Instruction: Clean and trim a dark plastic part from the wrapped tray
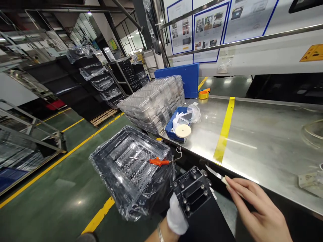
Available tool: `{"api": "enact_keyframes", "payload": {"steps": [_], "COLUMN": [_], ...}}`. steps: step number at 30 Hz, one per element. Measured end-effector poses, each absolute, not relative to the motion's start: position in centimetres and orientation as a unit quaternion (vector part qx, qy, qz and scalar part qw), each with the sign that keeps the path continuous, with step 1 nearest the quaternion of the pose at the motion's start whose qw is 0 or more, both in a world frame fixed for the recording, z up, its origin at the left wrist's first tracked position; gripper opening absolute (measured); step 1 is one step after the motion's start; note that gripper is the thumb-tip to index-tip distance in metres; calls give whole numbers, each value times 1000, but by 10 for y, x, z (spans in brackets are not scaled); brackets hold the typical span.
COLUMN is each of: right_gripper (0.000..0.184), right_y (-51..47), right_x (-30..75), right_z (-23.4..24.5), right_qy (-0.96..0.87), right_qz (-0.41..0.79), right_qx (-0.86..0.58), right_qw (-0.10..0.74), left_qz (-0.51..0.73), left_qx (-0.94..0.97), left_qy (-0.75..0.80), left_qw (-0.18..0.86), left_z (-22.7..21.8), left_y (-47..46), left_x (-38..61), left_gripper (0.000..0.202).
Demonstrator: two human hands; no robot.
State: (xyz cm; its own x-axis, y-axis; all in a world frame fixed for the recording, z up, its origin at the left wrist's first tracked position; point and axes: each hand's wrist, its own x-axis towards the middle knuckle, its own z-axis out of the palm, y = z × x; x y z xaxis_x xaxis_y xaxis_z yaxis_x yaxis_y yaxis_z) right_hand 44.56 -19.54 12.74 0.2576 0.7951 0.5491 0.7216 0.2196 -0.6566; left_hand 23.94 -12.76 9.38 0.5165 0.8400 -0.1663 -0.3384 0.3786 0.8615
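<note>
At the steel bench edge: my left hand [176,215], gloved, grips the black fixture block [193,193] from below; my right hand [259,211] is pinched around a small blade [214,173], tip poised just above the block. Trimming step, I judge. Next: steady, shallow strokes, block held firm.

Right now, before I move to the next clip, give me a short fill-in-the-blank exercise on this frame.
1. The right hand holds a small ____ by its handle.
2. The gloved left hand holds a ____ part with bolts.
3. The screwdriver on the wrapped trays has an ____ handle.
4. A ____ line of tape crosses the steel table.

Missing words: blade; black; orange; yellow
</note>
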Motion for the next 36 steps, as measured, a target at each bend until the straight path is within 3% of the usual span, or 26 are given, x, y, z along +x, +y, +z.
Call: {"api": "enact_keyframes", "payload": {"steps": [2, 5, 9, 14, 16, 18, 21, 23, 26, 31, 36], "right_gripper": [27, 27, 27, 31, 26, 25, 44, 57, 60, 59, 50], "right_y": [-198, -200, -203, -209, -209, -207, -202, -198, -193, -189, -198], "right_x": [448, 448, 447, 454, 458, 461, 460, 455, 445, 441, 452], "right_z": [131, 134, 135, 131, 128, 124, 126, 131, 141, 144, 144], "right_qy": [-615, -648, -641, -650, -604, -547, -463, -440, -446, -482, -538], "right_qz": [36, 43, 20, 33, 61, 175, 405, 477, 494, 502, 451], "right_qx": [-618, -608, -639, -630, -656, -677, -660, -635, -611, -579, -580], "right_qw": [488, 457, 424, 423, 447, 459, 431, 419, 428, 425, 413], "left_qz": [390, 367, 346, 351, 354, 353, 336, 313, 283, 258, 292], "left_qx": [508, 631, 769, 808, 809, 805, 800, 790, 765, 727, 536], "left_qy": [311, 286, 291, 282, 252, 218, 166, 148, 157, 169, 245], "left_qw": [702, 621, 452, 379, 396, 425, 468, 506, 556, 613, 753], "left_z": [102, 106, 102, 111, 116, 120, 125, 127, 130, 137, 137], "left_y": [-120, -111, -108, -108, -104, -100, -95, -95, -97, -101, -99], "left_x": [237, 233, 226, 225, 225, 224, 225, 225, 224, 225, 222], "left_gripper": [46, 73, 84, 95, 92, 89, 83, 75, 65, 66, 38]}}
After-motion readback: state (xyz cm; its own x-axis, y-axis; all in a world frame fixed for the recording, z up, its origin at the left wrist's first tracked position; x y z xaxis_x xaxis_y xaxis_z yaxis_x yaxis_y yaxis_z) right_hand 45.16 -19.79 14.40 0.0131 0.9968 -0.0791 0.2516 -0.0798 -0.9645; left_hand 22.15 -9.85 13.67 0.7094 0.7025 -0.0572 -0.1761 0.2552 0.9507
